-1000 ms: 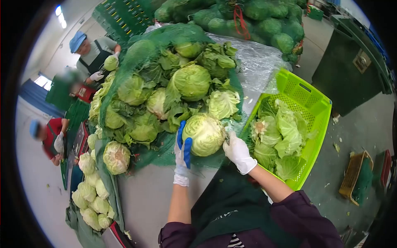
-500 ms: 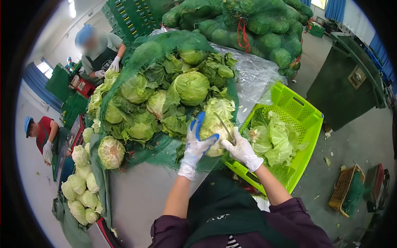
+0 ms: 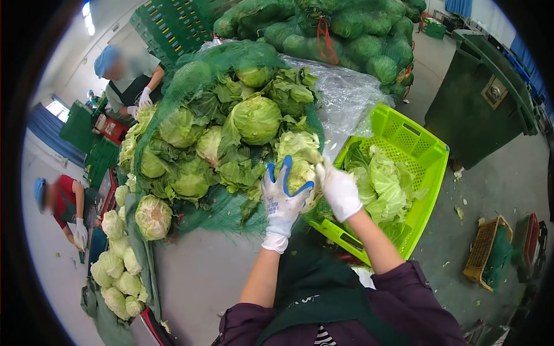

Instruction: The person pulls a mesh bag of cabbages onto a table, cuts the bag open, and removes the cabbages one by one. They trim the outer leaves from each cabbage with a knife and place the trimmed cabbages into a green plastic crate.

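Note:
My left hand (image 3: 285, 195), in a white glove with blue fingertips, grips a trimmed pale cabbage (image 3: 301, 174), thumb and fingers spread around it. Beside it, my right hand (image 3: 339, 190) in a white glove is closed at the cabbage's right side. It holds a knife whose blade is hardly visible now. Right behind them, several leafy cabbages (image 3: 258, 120) lie heaped in an opened green net bag (image 3: 199, 210). Loose outer leaves (image 3: 385, 181) fill part of the lime-green crate (image 3: 434, 173) to the right of my right hand.
Peeled cabbages (image 3: 119, 262) are piled at the left, with one cabbage (image 3: 153, 217) at the metal table's (image 3: 202, 259) edge. Full net sacks (image 3: 360, 40) stand behind plastic film (image 3: 349, 95). A dark green bin (image 3: 473, 104) stands right. Two co-workers (image 3: 130, 81) work at the left.
My right hand has turned and risen slightly along the cabbage; the knife blade, plain before, is now mostly hidden. My left hand still holds the cabbage. The whole view has shifted a little.

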{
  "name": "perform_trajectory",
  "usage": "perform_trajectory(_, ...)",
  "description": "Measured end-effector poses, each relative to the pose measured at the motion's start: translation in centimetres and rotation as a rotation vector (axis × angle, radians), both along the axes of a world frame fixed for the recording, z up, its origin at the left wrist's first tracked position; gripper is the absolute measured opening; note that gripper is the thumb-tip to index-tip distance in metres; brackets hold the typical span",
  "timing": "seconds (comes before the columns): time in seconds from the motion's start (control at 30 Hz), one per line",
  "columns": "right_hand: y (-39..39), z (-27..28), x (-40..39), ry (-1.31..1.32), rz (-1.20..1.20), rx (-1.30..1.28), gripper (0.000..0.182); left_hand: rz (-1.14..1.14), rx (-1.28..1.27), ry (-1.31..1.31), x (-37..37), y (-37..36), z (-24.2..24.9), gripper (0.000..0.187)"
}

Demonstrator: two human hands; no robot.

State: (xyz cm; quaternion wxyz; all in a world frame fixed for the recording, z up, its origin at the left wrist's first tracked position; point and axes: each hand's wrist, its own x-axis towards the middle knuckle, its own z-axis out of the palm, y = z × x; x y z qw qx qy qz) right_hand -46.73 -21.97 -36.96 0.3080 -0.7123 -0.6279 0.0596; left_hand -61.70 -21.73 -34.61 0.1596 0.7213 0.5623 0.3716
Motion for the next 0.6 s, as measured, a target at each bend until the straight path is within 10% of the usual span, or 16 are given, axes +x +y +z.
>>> perform_trajectory(0.33,5.7,-4.7,7.5,-0.102,0.218,-0.339,0.056,-0.068,0.096,0.028,-1.0,-1.7,0.2,0.080)
perform_trajectory(0.6,-0.6,-4.0,2.5,0.593,-0.087,-0.013,0.041,-0.335,0.026,0.209,-5.5,0.3,1.8,0.086)
